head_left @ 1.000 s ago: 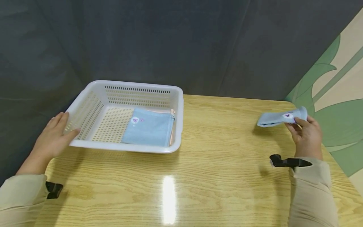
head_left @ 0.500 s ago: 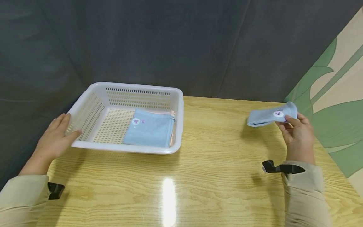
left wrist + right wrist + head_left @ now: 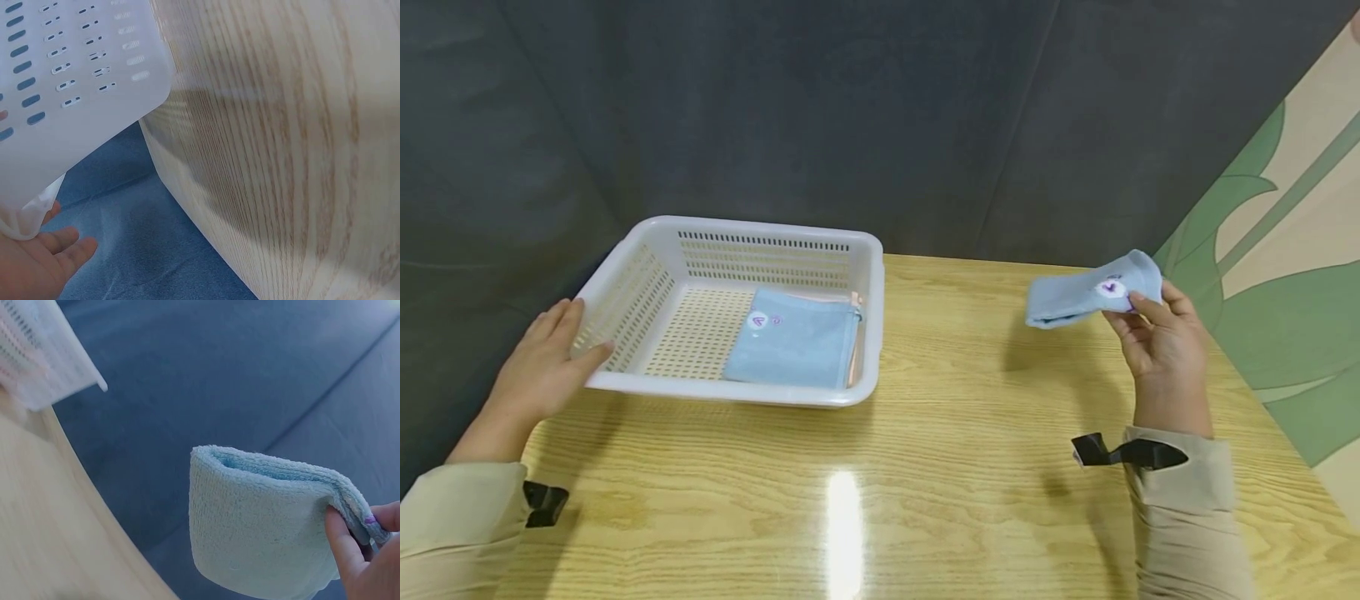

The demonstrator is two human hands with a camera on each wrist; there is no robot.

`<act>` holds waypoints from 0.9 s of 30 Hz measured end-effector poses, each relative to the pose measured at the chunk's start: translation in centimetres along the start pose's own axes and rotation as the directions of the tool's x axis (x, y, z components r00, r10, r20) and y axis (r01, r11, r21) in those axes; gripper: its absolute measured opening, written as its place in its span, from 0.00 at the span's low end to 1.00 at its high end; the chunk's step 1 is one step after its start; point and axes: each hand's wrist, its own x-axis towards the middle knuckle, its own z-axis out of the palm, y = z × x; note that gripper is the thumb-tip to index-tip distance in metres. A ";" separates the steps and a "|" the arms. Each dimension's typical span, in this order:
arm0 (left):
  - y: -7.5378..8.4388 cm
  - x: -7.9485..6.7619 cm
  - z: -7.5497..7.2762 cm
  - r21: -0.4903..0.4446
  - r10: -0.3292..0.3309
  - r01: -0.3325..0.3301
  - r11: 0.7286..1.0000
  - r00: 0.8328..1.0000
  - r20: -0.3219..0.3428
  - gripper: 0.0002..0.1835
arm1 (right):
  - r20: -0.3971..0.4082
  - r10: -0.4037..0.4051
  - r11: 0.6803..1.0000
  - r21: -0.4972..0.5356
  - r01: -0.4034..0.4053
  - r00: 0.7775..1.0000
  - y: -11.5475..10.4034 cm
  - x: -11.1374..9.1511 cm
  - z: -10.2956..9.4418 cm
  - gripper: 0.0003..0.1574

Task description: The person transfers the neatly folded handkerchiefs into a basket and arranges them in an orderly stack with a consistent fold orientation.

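Observation:
A white plastic basket (image 3: 868,321) stands on the left part of the table. My left hand (image 3: 538,367) holds its near left corner, thumb over the rim and fingers along the outside. In the left wrist view these fingers (image 3: 75,253) show straight beneath the rim. A folded light-blue towel (image 3: 793,342) lies flat at the basket's right side, over something pale pink. Above the table at right, my right hand (image 3: 1168,346) pinches another folded light-blue towel (image 3: 1063,296) by one end. That towel has a white patch with a purple mark; its free end points left.
The wooden table (image 3: 955,467) ends at a dark cloth (image 3: 880,117) behind. A wall with painted green leaves (image 3: 1300,325) borders the right side.
My right hand has moved to the left and slightly up, carrying the towel. The left hand and the basket have stayed almost still.

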 end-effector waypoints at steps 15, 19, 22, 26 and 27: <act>-0.1 0.1 0.0 -0.002 0.007 -0.008 1.000 1.000 -0.013 0.39 | 0.133 0.035 0.998 0.053 -0.043 0.990 3.2 -2.2 2.6 0.17; -0.1 0.1 0.0 0.000 0.001 -0.001 1.000 1.000 -0.014 0.39 | 0.149 0.075 0.992 0.087 -0.089 0.986 4.1 -2.7 3.1 0.17; -0.1 0.1 0.0 0.000 -0.002 0.002 1.000 1.000 -0.011 0.39 | 0.156 0.103 0.988 0.098 -0.120 0.982 4.9 -3.1 3.4 0.17; 0.0 0.1 0.0 -0.006 -0.003 0.003 1.000 1.000 -0.007 0.39 | 0.172 0.114 0.988 0.085 -0.130 0.979 5.7 -3.6 3.8 0.17; 0.0 0.1 0.0 -0.005 -0.003 0.003 1.000 1.000 -0.006 0.39 | 0.180 0.117 0.988 0.079 -0.133 0.977 5.9 -3.7 3.8 0.17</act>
